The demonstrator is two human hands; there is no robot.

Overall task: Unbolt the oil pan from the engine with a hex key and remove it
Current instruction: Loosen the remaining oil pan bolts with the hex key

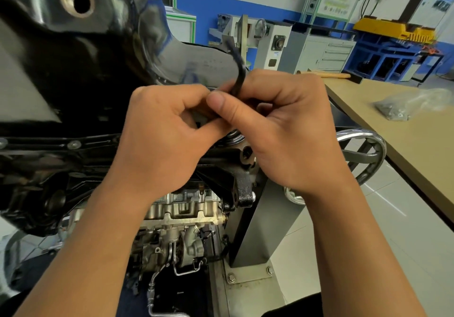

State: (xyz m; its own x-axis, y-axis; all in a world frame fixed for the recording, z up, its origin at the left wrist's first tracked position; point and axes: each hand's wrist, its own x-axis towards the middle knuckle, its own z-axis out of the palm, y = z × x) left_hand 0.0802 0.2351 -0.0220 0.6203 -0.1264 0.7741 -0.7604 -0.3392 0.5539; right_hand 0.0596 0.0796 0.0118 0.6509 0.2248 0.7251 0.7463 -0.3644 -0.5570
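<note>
Left hand [159, 142] and right hand [292, 130] pinch the key [237, 71], upright beside the pan [86, 53]; fingers hide its lower end.

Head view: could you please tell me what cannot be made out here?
Head view:
- Black L-shaped hex key: tip and bolt hidden behind right hand.
- Left hand: whether it holds the key, hidden by the right hand.
- Glossy black oil pan: cut off by top and left edges.
- Clear plastic bag: contents blurred.

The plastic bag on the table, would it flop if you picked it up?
Probably floppy: the plastic bag looks thin and crumpled. Maybe heavy for its size, with small metal bits inside. Unlikely to roll; it lies slumped.
</note>
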